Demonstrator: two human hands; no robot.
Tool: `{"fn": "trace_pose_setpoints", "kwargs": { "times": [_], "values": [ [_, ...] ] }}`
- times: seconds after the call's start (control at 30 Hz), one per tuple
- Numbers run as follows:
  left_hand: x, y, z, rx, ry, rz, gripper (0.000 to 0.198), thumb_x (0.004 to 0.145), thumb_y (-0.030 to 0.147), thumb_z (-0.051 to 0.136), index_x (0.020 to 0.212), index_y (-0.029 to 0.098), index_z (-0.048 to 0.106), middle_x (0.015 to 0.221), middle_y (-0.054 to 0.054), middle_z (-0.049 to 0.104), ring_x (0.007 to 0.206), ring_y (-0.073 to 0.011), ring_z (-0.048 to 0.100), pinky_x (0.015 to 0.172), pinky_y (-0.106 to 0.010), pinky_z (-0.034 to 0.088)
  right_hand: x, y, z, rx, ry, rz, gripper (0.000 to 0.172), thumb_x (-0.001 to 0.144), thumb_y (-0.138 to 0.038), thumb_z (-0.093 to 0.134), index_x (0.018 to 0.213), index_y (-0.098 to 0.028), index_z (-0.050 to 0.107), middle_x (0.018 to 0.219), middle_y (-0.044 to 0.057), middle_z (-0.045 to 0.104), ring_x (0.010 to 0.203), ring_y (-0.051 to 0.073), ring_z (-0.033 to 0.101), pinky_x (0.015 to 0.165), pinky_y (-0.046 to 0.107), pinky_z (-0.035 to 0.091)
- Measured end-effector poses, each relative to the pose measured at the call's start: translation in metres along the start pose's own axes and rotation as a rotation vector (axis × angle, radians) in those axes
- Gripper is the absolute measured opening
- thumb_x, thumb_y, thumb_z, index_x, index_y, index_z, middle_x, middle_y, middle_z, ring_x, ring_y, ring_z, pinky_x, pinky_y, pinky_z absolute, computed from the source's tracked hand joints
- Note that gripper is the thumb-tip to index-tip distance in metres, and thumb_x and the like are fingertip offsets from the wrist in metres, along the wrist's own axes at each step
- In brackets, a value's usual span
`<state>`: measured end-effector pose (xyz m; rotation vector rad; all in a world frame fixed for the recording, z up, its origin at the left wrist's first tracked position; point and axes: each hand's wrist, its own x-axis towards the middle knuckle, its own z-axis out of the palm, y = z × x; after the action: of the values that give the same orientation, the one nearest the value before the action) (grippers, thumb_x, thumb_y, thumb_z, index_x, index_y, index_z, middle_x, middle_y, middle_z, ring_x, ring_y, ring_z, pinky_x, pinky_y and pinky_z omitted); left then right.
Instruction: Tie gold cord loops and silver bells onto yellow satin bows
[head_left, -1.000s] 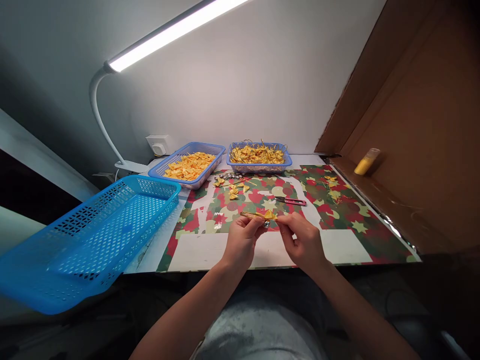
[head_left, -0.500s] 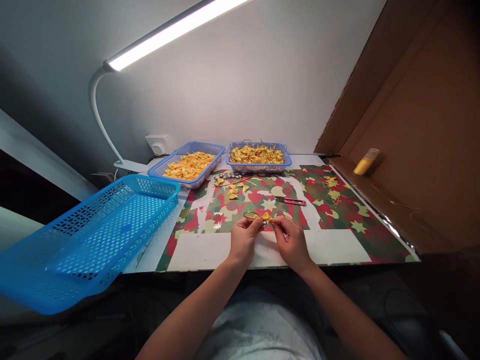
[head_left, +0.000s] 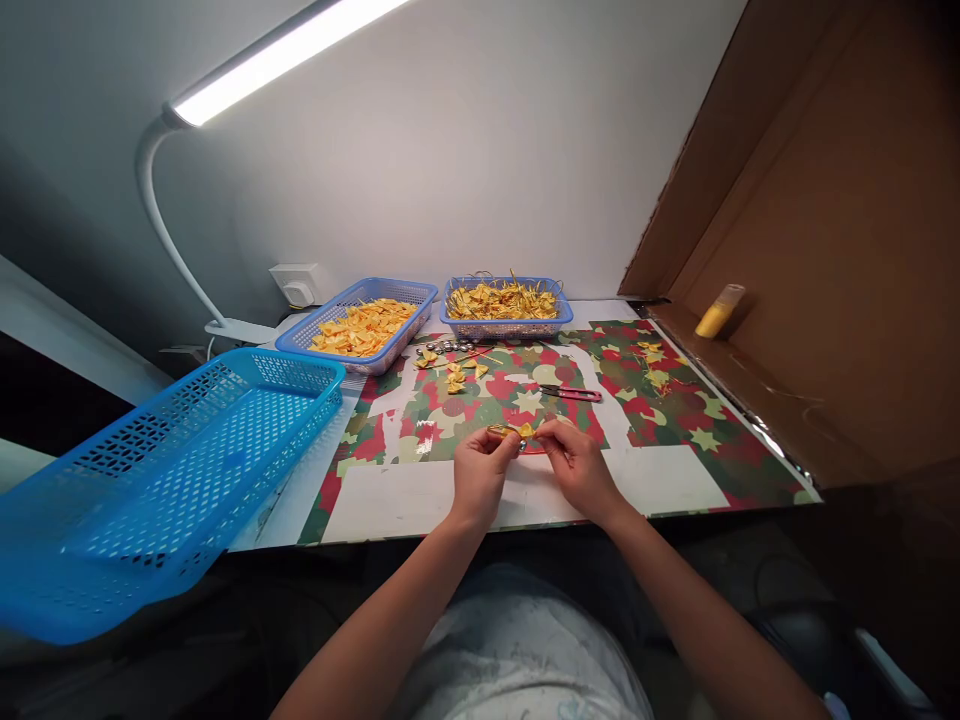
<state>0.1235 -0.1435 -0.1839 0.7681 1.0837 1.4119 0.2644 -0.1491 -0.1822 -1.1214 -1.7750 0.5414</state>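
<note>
A small yellow bow (head_left: pixel 526 430) with a loop of gold cord and a silver bell is between my hands, just above the table's front part. My left hand (head_left: pixel 481 468) pinches the bow's left side and the cord. With thumb and forefinger closed, my right hand (head_left: pixel 576 466) grips the bow's right end. Thread snips (head_left: pixel 571 393) with a pink handle lie beyond my right hand. Several loose yellow bows (head_left: pixel 455 380) rest farther back, beside a row of silver bells (head_left: pixel 450 346).
A blue basket (head_left: pixel 431 300) holds plain yellow bows; another basket (head_left: pixel 566 312) holds bows with gold cords. A large bright blue basket (head_left: pixel 330 385) stands at left. Thread scraps (head_left: pixel 658 378) lie right. A yellow-filled tube (head_left: pixel 720 311) sits on cardboard; a lamp (head_left: pixel 285 50) hangs above.
The camera view has shifted slightly, so the table things appear farther left. My hands stay together at the bow, with a slight shift of the fingers and cord loop.
</note>
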Motion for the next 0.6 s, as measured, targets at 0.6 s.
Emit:
{"fn": "trace_pose_setpoints", "kwargs": {
  "times": [0.6],
  "values": [
    [-0.0053, -0.001, 0.0028, -0.042, 0.025, 0.042, 0.026, 0.057, 0.031, 0.08, 0.058, 0.015, 0.06, 0.057, 0.002, 0.061, 0.056, -0.0091, 0.052, 0.058, -0.022, 0.041, -0.0027, -0.0045, 0.0057, 0.129, -0.003, 0.129, 0.02, 0.089, -0.029, 0.054, 0.077, -0.018, 0.063, 0.067, 0.001, 0.062, 0.062, 0.014, 0.057, 0.054, 0.024, 0.045]
  ]
}}
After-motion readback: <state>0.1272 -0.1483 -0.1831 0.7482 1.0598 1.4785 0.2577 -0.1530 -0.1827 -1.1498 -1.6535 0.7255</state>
